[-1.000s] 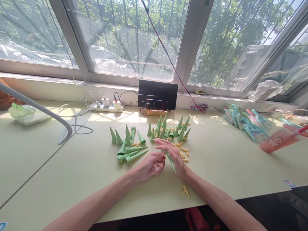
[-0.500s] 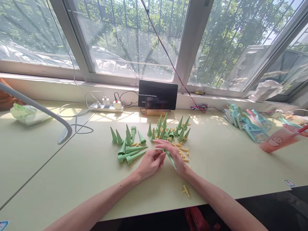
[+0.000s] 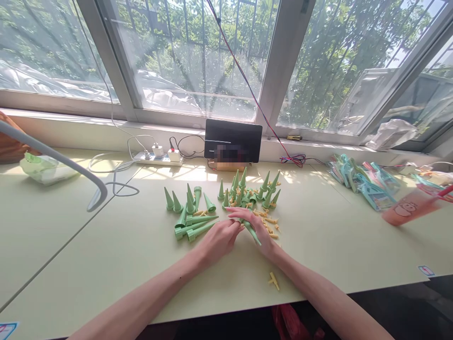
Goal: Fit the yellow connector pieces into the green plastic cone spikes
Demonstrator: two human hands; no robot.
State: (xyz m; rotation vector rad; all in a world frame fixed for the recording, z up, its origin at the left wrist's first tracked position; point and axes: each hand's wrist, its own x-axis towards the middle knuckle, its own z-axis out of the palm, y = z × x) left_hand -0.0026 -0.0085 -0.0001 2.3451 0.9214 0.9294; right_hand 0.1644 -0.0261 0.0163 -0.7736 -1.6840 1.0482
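Note:
A green plastic cone-shaped watering spike (image 3: 252, 232) is held between my hands, its narrow tip toward me and to the right. My right hand (image 3: 257, 225) curls over it, fingers reaching left across its wide end. At that wide end, the bent fingers of my left hand (image 3: 222, 237) are closed on the spike; their tips are partly hidden. Several loose green spikes (image 3: 201, 230) lie or stand left of my hands. More upright spikes (image 3: 265, 182) stand beyond them, among small yellow T-shaped valves (image 3: 272, 220). One yellow valve (image 3: 273, 281) lies alone near the front edge.
Against the window ledge leans a dark tablet (image 3: 233, 139) on a small stand. A power strip (image 3: 159, 159) with cables is at back left, beside a grey curved bar (image 3: 71, 158). To the right are bagged blue items (image 3: 375, 191) and a pink drink cup (image 3: 406, 208).
My left hand has rolled over at the wrist, turning its back upward, beside the spike's wide end. The spike's tip has shifted slightly; my right hand keeps nearly the same place.

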